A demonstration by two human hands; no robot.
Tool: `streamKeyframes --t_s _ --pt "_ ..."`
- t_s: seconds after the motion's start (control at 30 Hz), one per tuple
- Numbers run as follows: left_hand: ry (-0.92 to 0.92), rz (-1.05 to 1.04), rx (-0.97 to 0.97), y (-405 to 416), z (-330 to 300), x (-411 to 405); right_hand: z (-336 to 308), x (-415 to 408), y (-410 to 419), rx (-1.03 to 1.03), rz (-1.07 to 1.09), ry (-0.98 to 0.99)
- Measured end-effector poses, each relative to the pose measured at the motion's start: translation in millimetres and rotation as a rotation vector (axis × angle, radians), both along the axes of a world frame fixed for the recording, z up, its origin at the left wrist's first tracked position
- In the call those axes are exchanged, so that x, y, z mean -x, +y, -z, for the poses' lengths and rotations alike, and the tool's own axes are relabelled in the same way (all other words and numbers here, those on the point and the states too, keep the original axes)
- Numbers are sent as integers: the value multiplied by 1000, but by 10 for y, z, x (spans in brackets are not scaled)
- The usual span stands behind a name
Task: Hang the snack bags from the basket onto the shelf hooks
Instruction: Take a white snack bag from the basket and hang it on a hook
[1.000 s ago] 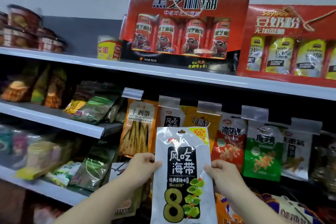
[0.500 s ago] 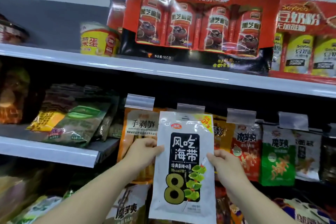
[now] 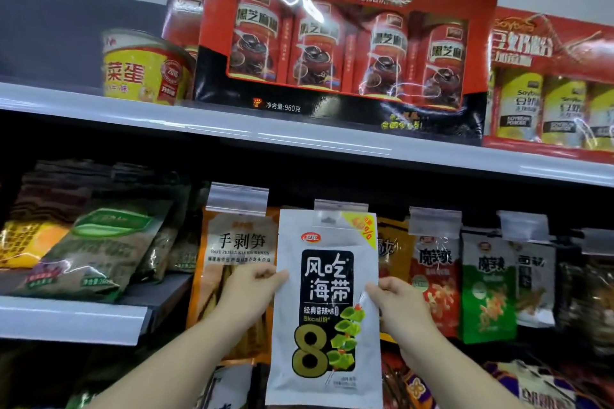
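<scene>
The top shelf [image 3: 232, 129] held the big things: a red gift box [image 3: 345, 26] with four cans showing in its window, and a yellow tub [image 3: 143, 70] beside it; under it ran a row of hooks with clear tags, each with snack bags hanging, like the orange bag [image 3: 232, 259] and the green bag [image 3: 486, 285]; the white bag [image 3: 327, 309] was up in front of that row, its top hole right at the middle tag [image 3: 340, 206], likely so the hook could go through; I could not tell if it was on yet; the left hand [image 3: 249, 289] pinched its left edge and the right hand [image 3: 395, 302] pinched its right edge, probably to keep it flat and straight; the basket was out of view.
</scene>
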State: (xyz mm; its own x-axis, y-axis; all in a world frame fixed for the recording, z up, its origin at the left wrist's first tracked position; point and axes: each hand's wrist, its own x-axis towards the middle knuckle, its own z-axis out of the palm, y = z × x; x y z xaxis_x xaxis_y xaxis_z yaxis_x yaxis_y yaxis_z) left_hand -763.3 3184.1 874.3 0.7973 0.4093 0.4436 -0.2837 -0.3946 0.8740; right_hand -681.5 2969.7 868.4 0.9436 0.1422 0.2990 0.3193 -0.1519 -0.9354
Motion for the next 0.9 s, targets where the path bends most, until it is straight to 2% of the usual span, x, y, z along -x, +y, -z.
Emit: streamKeyframes --t_s 0.17,0.57,0.67,0.8,0.9 --pt "15 -27 -32 47 16 -119 61 -189 98 -1 -7 50" --pt "57 -157 40 203 -15 -716 74 -858 450 -8 11 92" --pt "110 -207 21 251 5 -838 92 -975 521 -29 9 117" --pt "139 -286 -37 267 24 -949 110 -1069 551 -69 -26 104" --pt "112 -291 -27 259 52 -943 131 -1065 538 -25 -23 57"
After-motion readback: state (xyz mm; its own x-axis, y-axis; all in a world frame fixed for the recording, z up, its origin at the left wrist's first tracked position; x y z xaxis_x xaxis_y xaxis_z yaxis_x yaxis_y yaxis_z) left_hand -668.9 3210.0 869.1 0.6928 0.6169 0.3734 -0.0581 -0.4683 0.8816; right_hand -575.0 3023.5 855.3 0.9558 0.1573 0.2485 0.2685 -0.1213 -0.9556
